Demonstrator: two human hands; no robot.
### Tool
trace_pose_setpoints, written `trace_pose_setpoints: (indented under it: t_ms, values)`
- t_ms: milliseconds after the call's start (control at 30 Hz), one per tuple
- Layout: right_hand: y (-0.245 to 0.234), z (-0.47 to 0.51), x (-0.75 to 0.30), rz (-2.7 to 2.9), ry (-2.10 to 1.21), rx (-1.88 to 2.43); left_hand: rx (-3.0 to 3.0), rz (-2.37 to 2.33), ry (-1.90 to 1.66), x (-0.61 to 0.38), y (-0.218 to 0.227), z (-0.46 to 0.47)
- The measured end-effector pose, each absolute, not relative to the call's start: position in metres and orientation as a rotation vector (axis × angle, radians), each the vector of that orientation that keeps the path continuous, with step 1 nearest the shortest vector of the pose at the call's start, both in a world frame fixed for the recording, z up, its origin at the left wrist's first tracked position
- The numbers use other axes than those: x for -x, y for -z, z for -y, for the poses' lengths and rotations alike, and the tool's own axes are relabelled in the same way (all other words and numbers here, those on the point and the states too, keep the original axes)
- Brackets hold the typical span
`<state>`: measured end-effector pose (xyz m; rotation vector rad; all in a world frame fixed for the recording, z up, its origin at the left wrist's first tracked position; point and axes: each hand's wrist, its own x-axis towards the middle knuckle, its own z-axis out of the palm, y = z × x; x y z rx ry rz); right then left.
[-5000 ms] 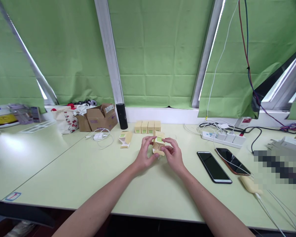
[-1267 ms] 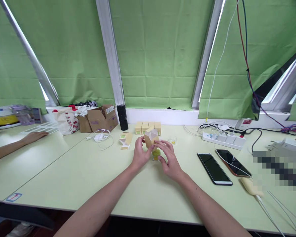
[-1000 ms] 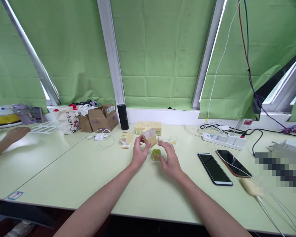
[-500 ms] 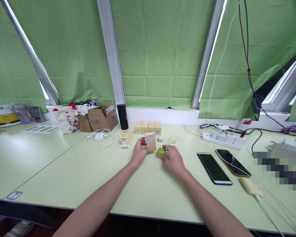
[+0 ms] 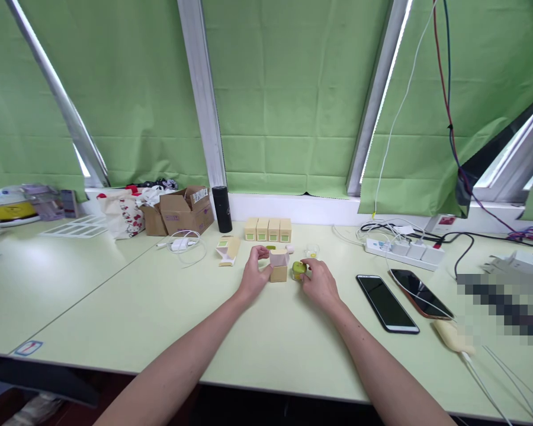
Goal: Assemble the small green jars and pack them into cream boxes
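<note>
My left hand [image 5: 253, 273] is closed at the left side of a small open cardboard box [image 5: 278, 273], which stands upright with its pale flap raised. To the right of the box, the fingers of my right hand [image 5: 321, 285] pinch a small clear container with a green top [image 5: 299, 270]. Box and container are close together but apart. Behind the box lie a small green piece [image 5: 270, 247] and a pale pinkish piece [image 5: 289, 249], partly hidden. A small clear item with a yellow spot [image 5: 311, 251] lies beyond my right hand.
Several small closed boxes [image 5: 267, 229] stand in a row at the back. An opened carton [image 5: 228, 251] lies left of my hands. A black cylinder [image 5: 222, 209] and a large cardboard box [image 5: 186, 211] stand behind it. Two phones [image 5: 387, 303] and a power strip [image 5: 404, 253] are right.
The small box has come nearer and now sits upright, held by my left hand. My right hand and the green-topped container have shifted slightly right. The green piece behind the box now shows.
</note>
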<state>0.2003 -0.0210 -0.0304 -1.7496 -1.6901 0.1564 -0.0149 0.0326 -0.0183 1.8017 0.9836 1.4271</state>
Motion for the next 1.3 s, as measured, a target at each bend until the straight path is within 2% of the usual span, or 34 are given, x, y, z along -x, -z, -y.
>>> trace_pose_setpoints:
  t_ms: [133,867,1300]
  values:
    - [0.0309,0.0201,-0.2009,1.685,-0.198,1.742,-1.859,-0.925,-1.521,0.0153,0.0137,-0.0308]
    - [0.0300,0.0187,-0.2009,1.719,-0.214,1.700,-1.752,-0.999,-1.456,0.0129,0.0087,-0.0274]
    - [0.0288,0.0190,-0.2003,1.719,-0.255,1.689,-1.444,-0.869,-1.363,0.0147,0.0135,-0.0368]
